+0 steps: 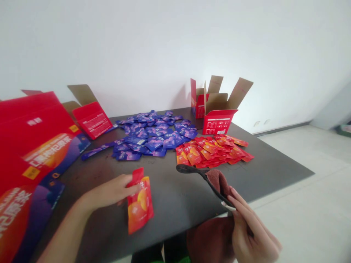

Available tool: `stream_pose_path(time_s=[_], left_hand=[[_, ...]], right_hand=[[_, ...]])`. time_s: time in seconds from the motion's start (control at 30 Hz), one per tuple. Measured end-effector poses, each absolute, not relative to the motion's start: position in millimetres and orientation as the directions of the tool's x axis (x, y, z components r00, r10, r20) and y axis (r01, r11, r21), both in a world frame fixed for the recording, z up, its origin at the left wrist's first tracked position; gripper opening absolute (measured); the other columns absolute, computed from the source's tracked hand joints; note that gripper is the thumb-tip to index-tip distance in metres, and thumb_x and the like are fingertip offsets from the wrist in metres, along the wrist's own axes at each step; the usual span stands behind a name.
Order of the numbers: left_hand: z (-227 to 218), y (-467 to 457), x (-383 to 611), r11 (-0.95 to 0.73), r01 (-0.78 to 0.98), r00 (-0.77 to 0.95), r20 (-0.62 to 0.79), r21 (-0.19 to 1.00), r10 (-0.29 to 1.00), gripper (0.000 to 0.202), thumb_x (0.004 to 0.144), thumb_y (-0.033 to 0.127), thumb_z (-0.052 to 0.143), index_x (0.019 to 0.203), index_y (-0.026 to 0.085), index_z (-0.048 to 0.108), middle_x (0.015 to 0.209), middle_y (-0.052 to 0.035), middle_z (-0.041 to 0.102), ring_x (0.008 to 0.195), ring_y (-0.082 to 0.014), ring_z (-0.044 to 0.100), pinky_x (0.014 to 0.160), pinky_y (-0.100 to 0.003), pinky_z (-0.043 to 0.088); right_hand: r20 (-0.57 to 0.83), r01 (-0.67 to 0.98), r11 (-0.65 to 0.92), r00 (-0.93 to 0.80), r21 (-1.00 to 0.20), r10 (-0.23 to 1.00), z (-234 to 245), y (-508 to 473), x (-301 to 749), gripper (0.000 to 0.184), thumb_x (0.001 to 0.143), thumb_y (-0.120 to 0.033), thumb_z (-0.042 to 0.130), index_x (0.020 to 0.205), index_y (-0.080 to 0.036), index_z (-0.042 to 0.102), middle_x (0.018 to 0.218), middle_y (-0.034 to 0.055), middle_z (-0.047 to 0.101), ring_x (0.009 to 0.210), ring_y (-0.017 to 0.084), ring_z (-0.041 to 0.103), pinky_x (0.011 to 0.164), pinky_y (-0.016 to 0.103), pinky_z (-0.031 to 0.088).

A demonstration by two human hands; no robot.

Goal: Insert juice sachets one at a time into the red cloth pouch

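My left hand [119,188] is closed round a few red-and-orange sachets [141,206], held upright at the near part of the dark table. The front sachet shows orange fruit print; how many lie behind it I cannot tell. At the right, over the table's near edge, my right hand [251,230] pinches a black strap [189,168] with a piece of brown cloth [219,181] and a small white tag on it. The strap's loose end reaches toward a pile of red-and-orange sachets [211,150]. More brown cloth hangs below the table edge.
A wide heap of purple sachets [153,135] covers the table's middle back. Open red cartons [219,122] stand at the back right, and another [91,118] at the left. Large red printed boxes [30,120] fill the left side. A white wall [153,47] rises behind.
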State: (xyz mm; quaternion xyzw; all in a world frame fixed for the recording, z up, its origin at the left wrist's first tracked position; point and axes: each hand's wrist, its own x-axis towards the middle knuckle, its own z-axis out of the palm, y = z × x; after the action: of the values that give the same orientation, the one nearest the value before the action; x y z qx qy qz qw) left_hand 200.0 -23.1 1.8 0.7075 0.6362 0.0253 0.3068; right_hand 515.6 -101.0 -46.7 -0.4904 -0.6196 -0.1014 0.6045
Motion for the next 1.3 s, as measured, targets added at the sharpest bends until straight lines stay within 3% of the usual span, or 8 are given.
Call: stream_pose_path(time_s=[0.17, 0.3, 0.4, 0.5, 0.67, 0.83, 1.03, 1.3], left_hand=[[-10, -12, 233, -0.007, 0.942, 0.110, -0.289, 0.335, 0.951, 0.044, 0.078, 0.055, 0.036, 0.101, 0.022, 0.053, 0.074, -0.0033, 0.064, 0.069, -0.0219, 0.061, 0.062, -0.031, 0.043], [-23, -49, 234, 0.002, 0.998, -0.004, 0.032, 0.056, 0.999, 0.049, 0.080, 0.048, 0.042, 0.121, 0.023, 0.045, 0.097, -0.0094, 0.066, 0.090, -0.0289, 0.059, 0.082, -0.042, 0.040], [-38, -77, 230, -0.185, 0.982, 0.191, 0.258, -0.046, 0.947, 0.045, 0.079, 0.051, 0.043, 0.113, 0.025, 0.056, 0.111, -0.0057, 0.063, 0.105, -0.0259, 0.054, 0.089, -0.039, 0.041], [-54, -89, 229, -0.365, 0.924, 0.382, 0.360, -0.115, 0.851, 0.042, 0.084, 0.048, 0.037, 0.105, 0.022, 0.061, 0.104, -0.0047, 0.066, 0.096, -0.0221, 0.060, 0.079, -0.035, 0.049], [-60, -89, 234, -0.489, 0.837, 0.546, 0.403, -0.245, 0.734, 0.035, 0.089, 0.023, 0.031, 0.093, 0.018, 0.065, 0.088, -0.0040, 0.070, 0.077, -0.0169, 0.065, 0.072, -0.030, 0.051], [-60, -100, 234, -0.573, 0.728, 0.685, 0.436, -0.377, 0.583, 0.044, 0.079, 0.003, 0.025, 0.084, 0.016, 0.066, 0.088, -0.0050, 0.070, 0.079, -0.0178, 0.065, 0.073, -0.031, 0.051], [-72, -107, 228, -0.496, 0.733, 0.680, 0.494, -0.465, 0.542, 0.042, 0.070, -0.003, 0.027, 0.088, 0.010, 0.063, 0.089, -0.0093, 0.069, 0.082, -0.0181, 0.064, 0.074, -0.028, 0.050], [-69, -107, 239, -0.427, 0.797, 0.600, 0.468, -0.427, 0.649, 0.044, 0.070, -0.003, 0.026, 0.091, 0.005, 0.063, 0.091, -0.0163, 0.068, 0.082, -0.0200, 0.065, 0.073, -0.026, 0.053]], right_hand=[[0.845, 0.731, 0.487, 0.232, -0.479, 0.483, -45, -102, 514, 0.033, 0.076, -0.001, 0.052, 0.101, -0.019, 0.063, 0.107, 0.0036, 0.064, 0.089, 0.016, 0.064, 0.079, 0.025, 0.054], [0.831, 0.733, 0.490, 0.184, -0.472, 0.525, -47, -97, 514, 0.035, 0.076, -0.001, 0.051, 0.105, -0.019, 0.062, 0.110, 0.0039, 0.062, 0.092, 0.016, 0.063, 0.081, 0.025, 0.053], [0.821, 0.693, 0.554, 0.097, -0.461, 0.563, -44, -87, 508, 0.039, 0.076, 0.001, 0.050, 0.108, -0.019, 0.059, 0.115, 0.0057, 0.059, 0.098, 0.016, 0.060, 0.085, 0.025, 0.051], [0.774, 0.604, 0.649, -0.082, -0.463, 0.628, -33, -73, 490, 0.041, 0.078, 0.000, 0.045, 0.112, -0.020, 0.056, 0.121, 0.0061, 0.055, 0.107, 0.014, 0.056, 0.089, 0.024, 0.049], [0.602, 0.456, 0.773, -0.488, -0.441, 0.632, -14, -52, 433, 0.034, 0.082, -0.007, 0.038, 0.110, -0.017, 0.054, 0.122, 0.0070, 0.054, 0.114, 0.013, 0.050, 0.095, 0.023, 0.042], [0.297, 0.444, 0.856, -0.807, -0.264, 0.510, -30, -35, 387, 0.010, 0.079, -0.016, 0.048, 0.087, -0.014, 0.055, 0.097, 0.0065, 0.060, 0.088, 0.014, 0.059, 0.078, 0.022, 0.048], [0.262, 0.464, 0.877, -0.837, -0.123, 0.480, -50, -28, 373, 0.012, 0.081, -0.018, 0.049, 0.089, -0.011, 0.053, 0.105, 0.0120, 0.055, 0.104, 0.018, 0.051, 0.092, 0.024, 0.040], [0.138, 0.664, 0.721, -0.710, -0.199, 0.691, -48, 37, 359, 0.019, 0.082, -0.008, 0.039, 0.089, -0.013, 0.056, 0.092, 0.0083, 0.062, 0.087, 0.017, 0.059, 0.074, 0.026, 0.045]])
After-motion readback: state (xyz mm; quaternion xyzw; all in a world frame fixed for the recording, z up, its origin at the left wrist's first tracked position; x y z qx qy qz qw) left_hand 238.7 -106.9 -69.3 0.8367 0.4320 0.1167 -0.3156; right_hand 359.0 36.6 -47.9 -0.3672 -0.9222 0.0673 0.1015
